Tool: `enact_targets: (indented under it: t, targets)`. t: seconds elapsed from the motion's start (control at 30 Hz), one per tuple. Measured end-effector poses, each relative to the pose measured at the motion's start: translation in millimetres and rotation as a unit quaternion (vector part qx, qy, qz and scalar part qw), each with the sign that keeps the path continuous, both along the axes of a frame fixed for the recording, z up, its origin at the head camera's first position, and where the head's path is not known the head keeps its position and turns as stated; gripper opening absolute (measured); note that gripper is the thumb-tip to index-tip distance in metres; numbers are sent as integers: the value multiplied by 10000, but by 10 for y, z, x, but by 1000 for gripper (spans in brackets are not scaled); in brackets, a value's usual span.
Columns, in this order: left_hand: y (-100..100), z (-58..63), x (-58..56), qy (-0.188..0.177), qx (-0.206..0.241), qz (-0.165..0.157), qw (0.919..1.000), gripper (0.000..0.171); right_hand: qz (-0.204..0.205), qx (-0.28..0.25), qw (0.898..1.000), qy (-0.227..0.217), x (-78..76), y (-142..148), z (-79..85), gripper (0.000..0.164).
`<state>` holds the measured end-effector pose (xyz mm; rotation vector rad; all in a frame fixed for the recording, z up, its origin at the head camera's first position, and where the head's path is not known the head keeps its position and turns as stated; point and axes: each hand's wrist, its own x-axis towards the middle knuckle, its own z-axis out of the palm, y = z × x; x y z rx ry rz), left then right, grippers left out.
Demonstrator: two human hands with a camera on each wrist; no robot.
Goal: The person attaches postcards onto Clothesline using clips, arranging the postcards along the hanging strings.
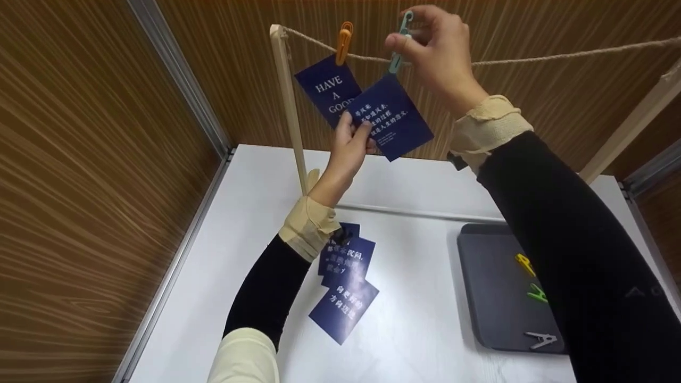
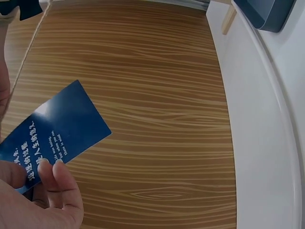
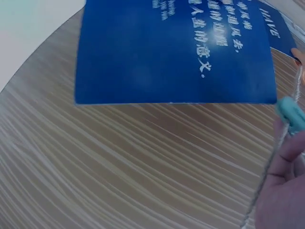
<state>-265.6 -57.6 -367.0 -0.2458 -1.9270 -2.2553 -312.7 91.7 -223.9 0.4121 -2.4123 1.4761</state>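
Observation:
My left hand (image 1: 349, 146) pinches a dark blue card (image 1: 400, 119) with white writing by its lower left edge, in front of the rope. Up at the rope, my right hand (image 1: 444, 50) grips a teal clothespin (image 1: 396, 58) between thumb and fingers. The tip of that clothespin meets the card's top corner; in the right wrist view the teal clothespin (image 3: 290, 113) sits at the corner and the rope. Left of it, an orange clothespin (image 1: 345, 42) fastens another blue card (image 1: 325, 88), reading "HAVE A GOOD", to the rope. The held card partly covers that one.
The rope (image 1: 558, 57) runs between wooden posts (image 1: 290, 101). Several blue cards (image 1: 345, 308) lie overlapping on the white table (image 1: 415, 319). At the right, a dark grey tray (image 1: 489, 298) holds yellow, green and grey clothespins, partly hidden by my right arm. Wood-grain panels stand behind.

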Motion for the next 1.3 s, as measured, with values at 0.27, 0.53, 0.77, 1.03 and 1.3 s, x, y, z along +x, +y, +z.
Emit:
enact_targets:
  t: [0.27,0.53,0.77,1.03,1.3]
  targets:
    - [24,11,-1,39,76,-10,10000,12,-282,-927,9936,581,53,50,-12,26]
    - [26,38,-34,-2,166,-50,9999,12,-129,-464,9986,228,64,42,-24,32]
    - [-12,5,-17,-15,110,-10,9999,9,-21,336,9994,63,57,-21,-86,44]
    - [-19,-13,-19,3,99,-71,9999,7,-35,606,9981,-107,78,-12,-76,63]
    - [-27,-27,-60,-74,165,-153,9997,9,-82,767,9955,550,104,60,-111,80]
